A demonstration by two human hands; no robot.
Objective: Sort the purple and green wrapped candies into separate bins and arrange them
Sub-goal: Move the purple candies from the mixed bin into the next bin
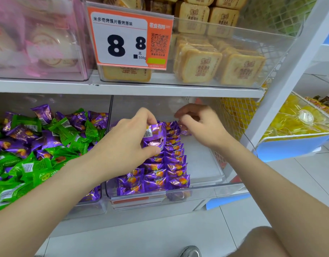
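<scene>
The fingers (150,117) and thumb of my left hand (130,141) pinch a purple candy (155,131) by its two sides, holding it upright at the far end of the purple rows (171,164). The fingers (186,110) of my right hand (200,125) are curled just right of that, over the far end of the right-hand row. They are blurred, so I cannot tell whether they pinch a wrapper there or only touch it.

The rows stand packed along the left side of the clear right bin (200,160), running from near to far, and the bin's floor to their right is bare. My left forearm crosses the wall between the two bins. The left bin (89,208) holds a loose mixed pile (48,141) of purple and green candies (63,127).

On the shelf (122,88) above is a price tag (128,38) with toast-shaped snack packs (200,65) behind it. Far right, a tilted bin of yellow sweets (297,121).
</scene>
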